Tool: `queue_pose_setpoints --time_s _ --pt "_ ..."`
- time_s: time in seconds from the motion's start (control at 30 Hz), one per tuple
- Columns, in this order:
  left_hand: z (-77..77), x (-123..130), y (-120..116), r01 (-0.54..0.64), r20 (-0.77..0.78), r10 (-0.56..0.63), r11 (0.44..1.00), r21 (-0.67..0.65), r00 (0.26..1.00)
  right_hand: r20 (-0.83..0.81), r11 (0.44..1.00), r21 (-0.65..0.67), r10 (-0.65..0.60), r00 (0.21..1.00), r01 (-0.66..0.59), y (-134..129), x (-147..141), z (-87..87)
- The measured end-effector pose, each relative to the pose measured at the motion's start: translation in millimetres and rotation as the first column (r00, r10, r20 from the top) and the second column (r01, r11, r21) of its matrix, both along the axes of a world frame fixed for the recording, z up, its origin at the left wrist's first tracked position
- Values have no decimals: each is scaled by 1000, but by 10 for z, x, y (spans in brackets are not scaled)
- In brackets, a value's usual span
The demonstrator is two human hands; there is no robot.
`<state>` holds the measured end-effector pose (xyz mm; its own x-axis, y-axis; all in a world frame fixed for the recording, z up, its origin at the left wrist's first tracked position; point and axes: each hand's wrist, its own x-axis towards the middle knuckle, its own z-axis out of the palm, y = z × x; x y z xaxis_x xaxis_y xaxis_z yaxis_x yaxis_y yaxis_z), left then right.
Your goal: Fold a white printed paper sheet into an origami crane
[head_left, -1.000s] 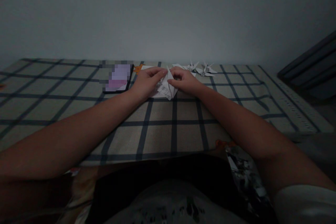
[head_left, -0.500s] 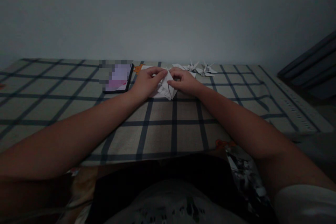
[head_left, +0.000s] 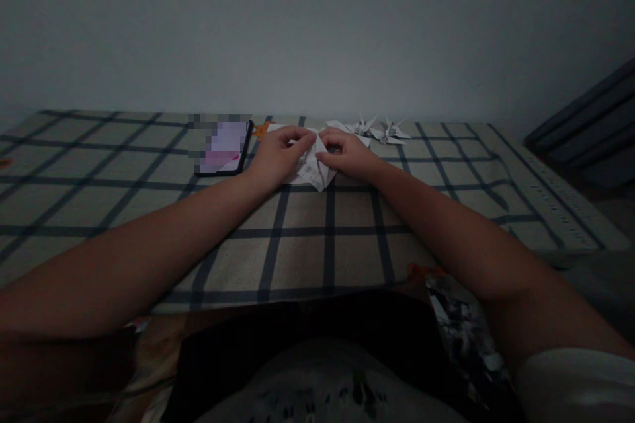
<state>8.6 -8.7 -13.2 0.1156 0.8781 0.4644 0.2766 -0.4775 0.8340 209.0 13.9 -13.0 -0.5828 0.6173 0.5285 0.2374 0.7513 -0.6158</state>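
- Head view, left of center: a phone (head_left: 229, 145) lies on the checked cloth (head_left: 302, 211).
- Frame center: the left hand (head_left: 278, 152) pinches the folded paper (head_left: 317, 170) near its upper tip.
- Just right: the right hand (head_left: 351, 153) grips its right side, thumb in front.
- Beyond, right of center: pointed paper figures (head_left: 391, 133).

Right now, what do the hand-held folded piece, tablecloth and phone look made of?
Folded piece: likely thin matte paper; sharp creases, flat facets.
Tablecloth: seemingly dull fabric; soft wrinkles toward the right.
Phone: probably glass-fronted, given its lit face; dark rim's material unclear.
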Motion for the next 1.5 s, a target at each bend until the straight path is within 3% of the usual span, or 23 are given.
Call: queue_pose_setpoints --time_s 0.37,0.6,1.23,1.5 --pt "30 10 -54 -22 49 19 997 67 999 -16 1000 -9 2 1000 -2 19 -7 -37" --pt "20 24 -69 49 117 -47 999 -19 992 -18 1000 -9 3 1000 -3 11 1 -28" --pt "46 53 -89 63 220 -44 995 -80 975 18 1000 9 0 1000 -1 -5 -4 -9" --pt "57 55 -106 10 211 5 997 -73 978 33 1000 -17 -7 999 8 -37 -9 33"
